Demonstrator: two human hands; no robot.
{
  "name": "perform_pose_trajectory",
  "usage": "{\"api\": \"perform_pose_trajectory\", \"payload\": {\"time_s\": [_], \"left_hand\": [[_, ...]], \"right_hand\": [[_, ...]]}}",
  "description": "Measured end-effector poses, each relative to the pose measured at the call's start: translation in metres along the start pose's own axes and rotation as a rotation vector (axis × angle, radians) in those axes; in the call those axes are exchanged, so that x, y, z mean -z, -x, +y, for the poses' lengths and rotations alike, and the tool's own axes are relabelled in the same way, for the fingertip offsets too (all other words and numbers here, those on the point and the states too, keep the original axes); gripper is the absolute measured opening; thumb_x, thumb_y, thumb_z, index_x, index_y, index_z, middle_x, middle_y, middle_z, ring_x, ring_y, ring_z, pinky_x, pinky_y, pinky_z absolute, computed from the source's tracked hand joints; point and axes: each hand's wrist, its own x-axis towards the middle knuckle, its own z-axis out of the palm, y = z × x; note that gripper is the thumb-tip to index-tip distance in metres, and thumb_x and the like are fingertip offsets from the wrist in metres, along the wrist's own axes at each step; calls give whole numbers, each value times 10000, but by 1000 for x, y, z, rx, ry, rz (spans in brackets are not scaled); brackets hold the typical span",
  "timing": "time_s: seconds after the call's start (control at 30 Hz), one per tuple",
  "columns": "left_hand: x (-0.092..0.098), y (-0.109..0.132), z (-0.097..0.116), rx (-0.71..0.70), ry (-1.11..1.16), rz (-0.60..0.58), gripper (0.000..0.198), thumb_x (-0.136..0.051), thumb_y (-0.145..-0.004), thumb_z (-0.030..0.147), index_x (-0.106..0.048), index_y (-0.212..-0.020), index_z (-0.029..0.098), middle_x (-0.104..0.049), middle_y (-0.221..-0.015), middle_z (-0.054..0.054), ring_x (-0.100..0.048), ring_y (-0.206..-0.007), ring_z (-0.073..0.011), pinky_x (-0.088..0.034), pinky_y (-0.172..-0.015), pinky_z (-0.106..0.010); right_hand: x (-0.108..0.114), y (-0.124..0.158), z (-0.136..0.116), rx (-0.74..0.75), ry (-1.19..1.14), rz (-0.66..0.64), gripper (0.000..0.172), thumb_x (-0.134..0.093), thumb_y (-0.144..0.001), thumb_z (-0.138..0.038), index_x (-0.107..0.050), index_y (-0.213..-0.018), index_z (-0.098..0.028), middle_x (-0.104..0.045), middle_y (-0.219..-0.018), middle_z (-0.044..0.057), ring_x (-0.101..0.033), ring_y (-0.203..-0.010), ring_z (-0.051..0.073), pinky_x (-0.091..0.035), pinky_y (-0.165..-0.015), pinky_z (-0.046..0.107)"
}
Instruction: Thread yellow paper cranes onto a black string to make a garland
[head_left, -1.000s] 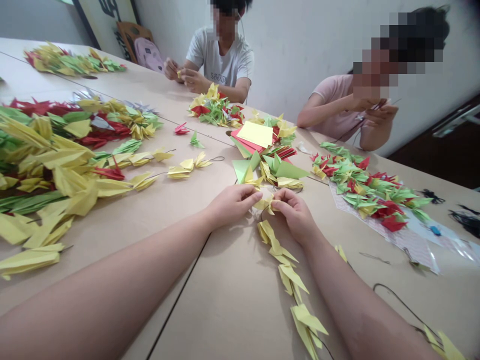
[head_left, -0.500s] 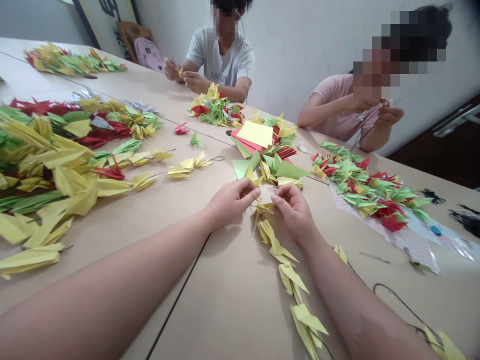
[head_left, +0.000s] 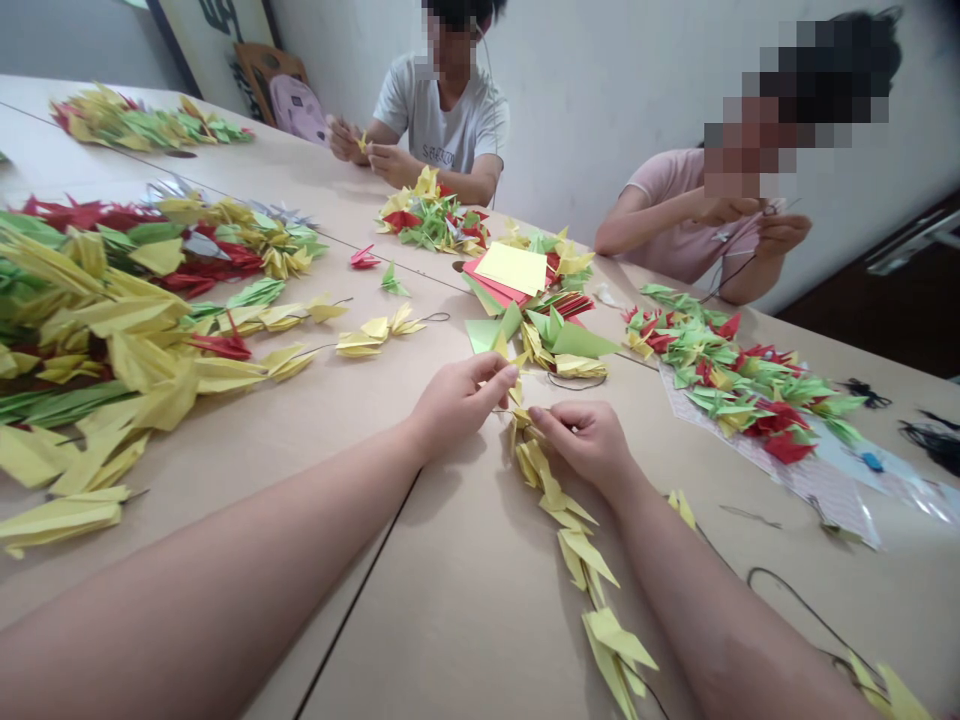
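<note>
R hand (head_left: 583, 445) has dropped lower, nearer L hand (head_left: 459, 405); both pinch thin cord (head_left: 512, 410) just above yellow origami crane strand (head_left: 559, 525).

White wall (head_left: 600, 90), long tan tables (head_left: 450, 620)

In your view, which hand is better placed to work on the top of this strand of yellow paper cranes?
Probably the right hand: its fingers are right at the top of the strand of yellow paper cranes, while the left hand sits higher and off to one side.
</note>
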Motion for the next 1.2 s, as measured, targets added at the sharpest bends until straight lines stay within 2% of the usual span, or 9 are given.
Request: {"api": "perform_pose_trajectory", "payload": {"time_s": [0.07,0.2,0.33,0.47,0.67,1.03,1.2], "left_hand": [[1,1,1,3,31,20,347,-365,-838,433,-514,-678,164,-555,-577,24,-504,-574,-99,-395,-606,-209],[3,2,2,2,67,-11,364,-380,-833,430,-517,-641,153,-493,-504,34,-465,-512,-84,-379,-556,-197],[3,2,2,-9,63,-17,381,-382,-834,427,-509,-609,148,-482,-496,38,-446,-499,-74,-363,-534,-189],[2,1,0,-19,26,-33,388,-371,-838,431,-505,-609,147,-482,-503,37,-439,-502,-76,-348,-521,-191],[2,1,1,-55,-78,-92,405,-370,-840,417,-474,-557,147,-474,-513,30,-425,-508,-77,-326,-514,-201],[0,0,-1,-55,-112,-121,408,-378,-838,430,-468,-555,150,-454,-512,32,-415,-498,-75,-297,-491,-204],[-1,0,-2,-50,-129,-129,402,-375,-836,435,-471,-565,153,-446,-513,33,-402,-499,-76,-284,-485,-207]], "right_hand": [[2,-1,3,-68,-22,-91,485,-505,-774,-405,-243,-431,-184,-191,-441,-63,-195,-424,53,-161,-404,231],[7,-2,6,-158,-134,-224,500,-596,-699,-443,-245,-452,-187,-210,-456,-72,-207,-441,51,-168,-411,225],[12,-2,3,-162,-169,-427,509,-662,-637,-433,-247,-470,-189,-212,-463,-83,-206,-448,49,-176,-415,220],[14,-2,-3,-167,-86,-532,496,-686,-608,-422,-266,-484,-188,-217,-465,-88,-202,-448,49,-171,-407,218],[15,-3,-4,-179,-117,-593,406,-677,-628,-396,-345,-537,-180,-296,-495,-81,-269,-468,52,-221,-413,199],[17,-2,-2,-204,-296,-593,286,-666,-667,-357,-459,-643,-161,-470,-613,-36,-400,-553,75,-319,-485,201],[16,-3,-1,-189,-318,-572,256,-643,-697,-359,-486,-676,-157,-470,-617,-36,-395,-545,69,-313,-487,200]]}}
